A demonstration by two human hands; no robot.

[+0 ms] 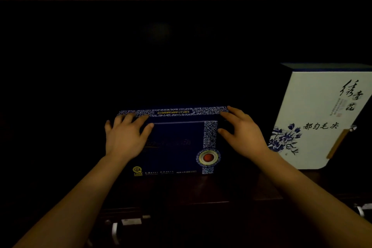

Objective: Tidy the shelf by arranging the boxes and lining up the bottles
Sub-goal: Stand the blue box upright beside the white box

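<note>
Head view: my left hand (126, 136) and right hand (242, 133) each clasp a top corner of the dark blue box (177, 143), fingers over its upper edge. It stands on the shelf (201, 187), apart from the white box (314, 106) on its right. I judge I'm arranging boxes; next, square it beside that one, keeping it upright.

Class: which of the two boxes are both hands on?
The dark blue box in the middle; the white flowered box to its right is not held.

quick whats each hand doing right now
Left hand: holding the dark blue box at its top left corner.
Right hand: holding the same box at its top right corner.
</note>
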